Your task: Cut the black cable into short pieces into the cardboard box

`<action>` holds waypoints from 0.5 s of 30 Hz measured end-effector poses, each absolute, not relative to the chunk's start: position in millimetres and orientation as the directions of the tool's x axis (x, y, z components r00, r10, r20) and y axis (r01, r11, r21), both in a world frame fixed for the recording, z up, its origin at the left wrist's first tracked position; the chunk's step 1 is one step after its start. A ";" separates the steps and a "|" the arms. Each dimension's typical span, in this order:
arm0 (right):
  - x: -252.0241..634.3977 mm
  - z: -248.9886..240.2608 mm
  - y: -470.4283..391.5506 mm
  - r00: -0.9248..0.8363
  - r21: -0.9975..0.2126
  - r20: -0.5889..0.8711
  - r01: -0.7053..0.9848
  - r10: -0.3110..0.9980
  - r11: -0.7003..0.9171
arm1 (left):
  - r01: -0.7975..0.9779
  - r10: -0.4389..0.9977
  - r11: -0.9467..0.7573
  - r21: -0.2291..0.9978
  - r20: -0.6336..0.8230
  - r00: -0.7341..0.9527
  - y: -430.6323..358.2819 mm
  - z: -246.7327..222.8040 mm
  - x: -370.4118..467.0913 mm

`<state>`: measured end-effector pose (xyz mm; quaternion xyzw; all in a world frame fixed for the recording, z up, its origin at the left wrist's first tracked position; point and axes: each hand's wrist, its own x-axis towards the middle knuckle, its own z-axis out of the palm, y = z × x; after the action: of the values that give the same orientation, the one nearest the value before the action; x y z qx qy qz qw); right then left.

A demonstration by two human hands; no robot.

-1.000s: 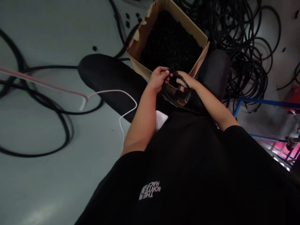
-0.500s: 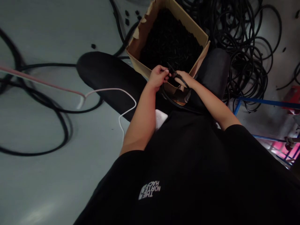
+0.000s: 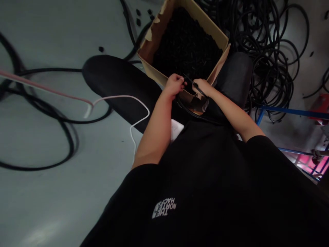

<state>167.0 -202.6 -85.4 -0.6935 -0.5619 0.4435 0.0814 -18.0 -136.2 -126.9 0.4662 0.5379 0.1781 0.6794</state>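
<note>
Dark filling: the short black pieces (image 3: 189, 41) are merging into one dim mass, so their single outlines are hard to make out.
Left hand: the left hand (image 3: 176, 84) is hovering at the near rim with fingers curled and tips drawn together; whether they are pinching anything is impossible to tell against the black.
Right hand: the right hand (image 3: 203, 86) is grasping a dark scissors-like tool (image 3: 190, 80), whose thin tip is pointing toward the left fingertips; its handle is partly hiding under the fingers.
Black tubing: a length of black tubing (image 3: 185, 109) is curving between the lap and the hands, its upper end disappearing near the left hand.
Cardboard box: the torn-edged cardboard box (image 3: 151, 70) is standing between the legs, holding the pieces, its far corner running out of view.
Floor: black coils (image 3: 272, 68) are heaping up beyond the right knee, wide loops (image 3: 38, 169) are sprawling at the left, and loose black bits (image 3: 101, 49) are lying near the box.
White cord: a white cord (image 3: 120, 96) is crossing above the left thigh; the left forearm is partly covering a white block (image 3: 177, 129).
Right edge: a blue frame (image 3: 290, 110) is standing near a blurred red object (image 3: 321, 106).
Since a second ago: the fingertips are sitting farther from the tool, and its tip is showing more plainly.
</note>
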 end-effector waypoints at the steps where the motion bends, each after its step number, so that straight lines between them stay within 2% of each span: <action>1: 166.6 -87.4 -203.0 -0.025 -0.607 -0.527 0.711 0.849 -0.356 | 0.263 0.746 0.491 0.831 -0.557 0.365 -136.4 -129.4 -18.1; 10: 167.8 -98.5 -204.7 -0.035 -0.586 -0.507 0.747 0.861 -0.314 | 0.301 0.749 0.482 0.823 -0.565 0.345 -136.8 -142.3 -18.9; 15: 168.2 -96.6 -203.1 -0.026 -0.591 -0.511 0.736 0.859 -0.330 | 0.266 0.760 0.464 0.845 -0.534 0.370 -138.2 -131.6 -18.1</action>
<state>168.2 -203.1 -96.6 -0.6942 -0.5745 0.4277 0.0719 -18.1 -138.2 -131.6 0.4839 0.5302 0.1841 0.6715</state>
